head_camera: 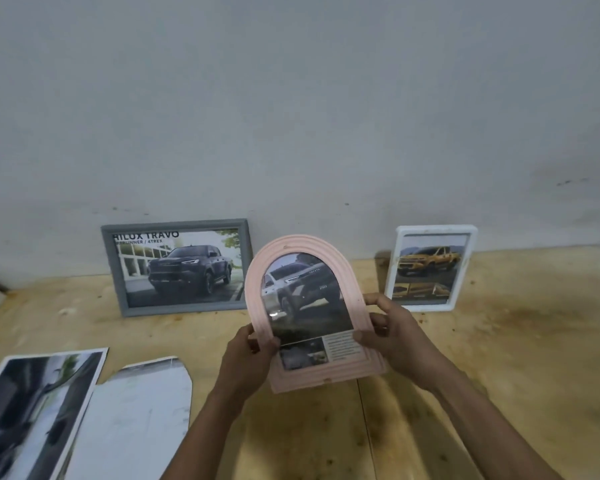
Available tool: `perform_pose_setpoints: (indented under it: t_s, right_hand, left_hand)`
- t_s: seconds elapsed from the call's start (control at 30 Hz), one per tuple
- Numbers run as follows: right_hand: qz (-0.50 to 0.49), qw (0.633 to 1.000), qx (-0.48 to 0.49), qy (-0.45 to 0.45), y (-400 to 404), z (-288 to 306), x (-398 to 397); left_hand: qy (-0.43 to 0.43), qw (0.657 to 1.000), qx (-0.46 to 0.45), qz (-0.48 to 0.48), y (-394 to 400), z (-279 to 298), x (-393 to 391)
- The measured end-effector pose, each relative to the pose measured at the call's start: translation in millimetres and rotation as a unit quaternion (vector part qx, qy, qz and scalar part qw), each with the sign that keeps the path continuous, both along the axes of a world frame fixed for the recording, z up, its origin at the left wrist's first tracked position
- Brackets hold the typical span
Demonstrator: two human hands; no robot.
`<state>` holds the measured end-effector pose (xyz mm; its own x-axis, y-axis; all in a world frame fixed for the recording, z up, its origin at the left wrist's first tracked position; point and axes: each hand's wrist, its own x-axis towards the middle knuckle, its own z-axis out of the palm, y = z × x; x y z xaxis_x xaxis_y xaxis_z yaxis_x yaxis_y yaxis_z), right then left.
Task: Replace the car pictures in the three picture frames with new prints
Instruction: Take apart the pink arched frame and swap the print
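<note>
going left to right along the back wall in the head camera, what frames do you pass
Grey frame with the dark pickup, leaning on the wall → pink arched frame, held up in front by both hands → white frame with the yellow pickup.

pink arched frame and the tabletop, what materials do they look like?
Pink arched frame: likely moulded plastic or painted wood, matte; even colour, smooth stepped ridges, so it stays open. Its glazing is glossy, with a bright glint. Tabletop: unfinished plywood by the look; pale grain, dark stains, a seam between boards.
</note>
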<state>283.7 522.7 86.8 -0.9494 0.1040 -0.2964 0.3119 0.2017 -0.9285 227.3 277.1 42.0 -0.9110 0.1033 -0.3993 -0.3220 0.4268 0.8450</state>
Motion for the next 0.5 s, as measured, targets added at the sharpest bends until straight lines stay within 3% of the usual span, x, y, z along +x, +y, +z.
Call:
perform_pose_setpoints:
  t_s: [0.07, 0.17, 0.3, 0.37, 0.5]
  right_hand:
    - [0.009, 0.999, 0.032, 0.042, -12, 13, 21]
    - [0.029, 0.971, 0.208, 0.118, -28, 23, 51]
    - [0.087, 0.856, 0.477, 0.176, -52, 15, 85]
    - [0.112, 0.816, 0.529, 0.203, -66, -1, 98]
    - [0.132, 0.788, 0.562, 0.214, -83, -37, 114]
  left_hand:
    - [-0.006, 1.000, 0.014, -0.006, -10, 7, 21]
    - [-0.035, 0.996, 0.074, 0.029, -24, 9, 42]
    - [-0.136, 0.959, 0.221, 0.114, -40, 13, 57]
    - [-0.166, 0.945, 0.238, 0.151, -47, 11, 61]
    - [-0.177, 0.952, 0.190, 0.160, -57, -6, 69]
